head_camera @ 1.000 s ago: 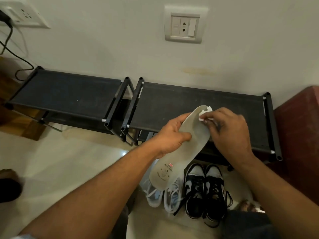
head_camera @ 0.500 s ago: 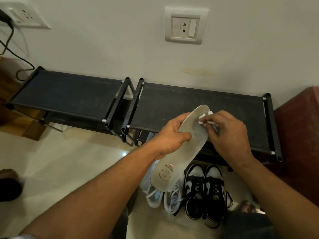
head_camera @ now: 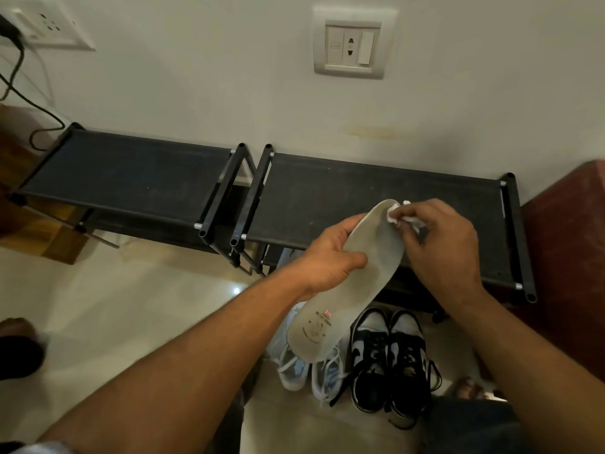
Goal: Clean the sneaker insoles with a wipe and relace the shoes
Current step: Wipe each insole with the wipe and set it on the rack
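1. While the crumpled white wipe (head_camera: 394,215) sits against the toe end of the insole (head_camera: 370,276), the step in hand reads as cleaning the insoles. Relacing looks not yet begun.
2. The next move is probably a stroke of the wipe down the insole's face toward the printed heel. That calls for firm support from behind, so that the thin, flexible sole does not bend away, and for even pressure.
3. The left hand (head_camera: 324,257) grips the insole near mid-length, with the thumb laid across its upper face and the fingers curled round its left edge. It holds the insole tilted, toe far and to the right, heel near and low.
4. The right hand (head_camera: 442,250) has its fingers curled, and the fingertips pinch the wipe at the toe's right edge.
5. The insole hangs in the air before the black shoe rack (head_camera: 327,191). Its heel is over the pale blue-and-white sneakers (head_camera: 294,371) on the floor. The black-and-white sneakers (head_camera: 389,362) stand just to their right, laces trailing.
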`<state>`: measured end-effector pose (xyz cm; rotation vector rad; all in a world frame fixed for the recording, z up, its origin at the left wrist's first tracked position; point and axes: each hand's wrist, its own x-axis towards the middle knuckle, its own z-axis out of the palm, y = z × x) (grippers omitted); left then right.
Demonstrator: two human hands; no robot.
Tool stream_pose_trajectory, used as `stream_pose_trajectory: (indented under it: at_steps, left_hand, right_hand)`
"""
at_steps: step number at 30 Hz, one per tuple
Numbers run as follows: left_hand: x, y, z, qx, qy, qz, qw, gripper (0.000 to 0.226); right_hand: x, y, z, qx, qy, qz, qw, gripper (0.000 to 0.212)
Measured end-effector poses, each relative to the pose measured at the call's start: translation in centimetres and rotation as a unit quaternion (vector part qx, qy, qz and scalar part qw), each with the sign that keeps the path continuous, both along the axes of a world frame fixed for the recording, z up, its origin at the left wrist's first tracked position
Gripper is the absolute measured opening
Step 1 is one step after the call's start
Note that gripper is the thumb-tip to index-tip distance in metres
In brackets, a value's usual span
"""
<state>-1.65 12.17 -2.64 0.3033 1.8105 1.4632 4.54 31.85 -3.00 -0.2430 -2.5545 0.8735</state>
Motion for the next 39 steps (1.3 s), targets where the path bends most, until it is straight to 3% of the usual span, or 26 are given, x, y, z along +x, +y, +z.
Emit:
stream_pose_trajectory:
  at_steps: [2,6,11,15,20,25,29,34,39]
  left_hand:
    - [0.1,0.0,0.1,-0.003,0.0,-0.002,1.0,0.073]
    - [0.0,-0.1,-0.2,-0.007,0.006,0.015,1.0,0.073]
    - [0.0,-0.1,-0.3,-0.001,0.004,0.009,1.0,0.073]
    - [0.0,-0.3,-0.4,-0.002,0.002,0.011,1.0,0.073]
    - [-0.1,-0.2,-0.5,0.01,-0.007,-0.003,1.0,0.075]
    - [-0.2,-0.4,-0.8,0.011,-0.013,0.013,1.0,0.072]
    - [-0.2,-0.2,-0.8,0.021,-0.02,0.004,1.0,0.075]
    - [-0.2,-0.3,-0.6,0.023,-0.018,0.012,0.999,0.071]
    - [-0.2,-0.2,-0.6,0.021,-0.018,-0.01,1.0,0.074]
  right_hand:
    - [0.1,-0.2,0.0,0.003,0.001,-0.005,1.0,0.017]
    - [0.6,-1.6,-0.5,0.035,-0.016,0.08,0.996,0.016]
    - [0.0,-0.4,0.0,0.002,0.008,-0.003,1.0,0.016]
    - [0.5,-1.4,-0.7,0.021,-0.002,0.079,0.997,0.016]
    - [0.0,0.1,-0.1,-0.003,0.021,-0.006,1.0,0.015]
    - [0.6,-1.9,-0.7,0.025,0.002,0.091,0.996,0.016]
    - [-0.1,-0.1,-0.1,-0.009,0.021,-0.007,1.0,0.014]
    - [0.6,-1.9,-1.0,0.026,0.003,0.105,0.994,0.016]
    - [-0.2,0.3,-0.1,-0.002,0.028,-0.015,1.0,0.015]
